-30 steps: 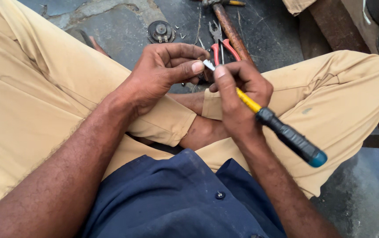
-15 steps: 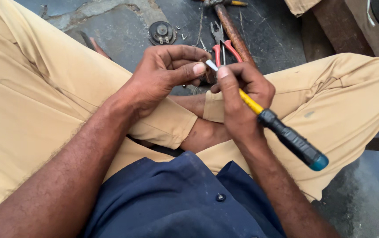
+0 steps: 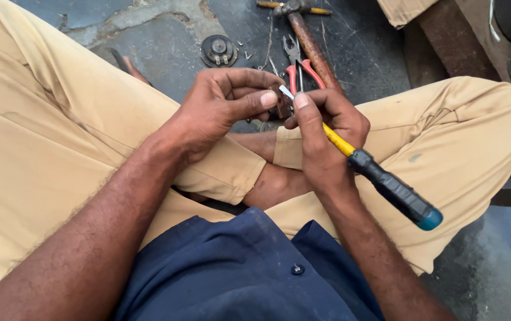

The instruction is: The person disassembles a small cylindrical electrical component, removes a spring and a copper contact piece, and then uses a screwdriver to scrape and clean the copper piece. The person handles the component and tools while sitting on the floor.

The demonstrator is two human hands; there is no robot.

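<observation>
Stone floor [image 3: 148, 41], left hand [image 3: 222, 107] pinching small dark part [image 3: 280, 106], right hand [image 3: 326, 142] gripping yellow-shafted screwdriver [image 3: 380, 178]

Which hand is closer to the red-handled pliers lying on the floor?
Right. The right hand, holding the yellow-and-black screwdriver, sits just below the red-handled pliers; the left hand is farther off to their left.
</observation>
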